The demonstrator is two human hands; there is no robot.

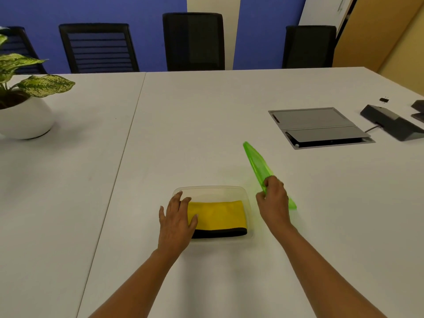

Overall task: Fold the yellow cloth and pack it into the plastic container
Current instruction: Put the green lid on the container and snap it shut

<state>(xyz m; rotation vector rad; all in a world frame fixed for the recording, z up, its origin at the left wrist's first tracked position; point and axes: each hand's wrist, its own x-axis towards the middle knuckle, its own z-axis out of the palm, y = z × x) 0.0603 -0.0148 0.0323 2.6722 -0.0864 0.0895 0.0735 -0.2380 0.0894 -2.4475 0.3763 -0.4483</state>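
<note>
The yellow cloth [218, 214], folded with a black edge along its near side, lies inside the clear plastic container [213, 190] on the white table. My left hand [176, 221] rests flat on the container's left rim and the cloth's left end, fingers spread. My right hand [274, 203] is just right of the container and grips a translucent green lid [257, 161], which is tilted up on edge and points away from me.
A potted plant in a white bowl [25, 118] stands at the far left. A grey cable hatch [319, 127] and a dark desk device [390, 121] sit at the right. Black chairs [193, 42] line the far table edge.
</note>
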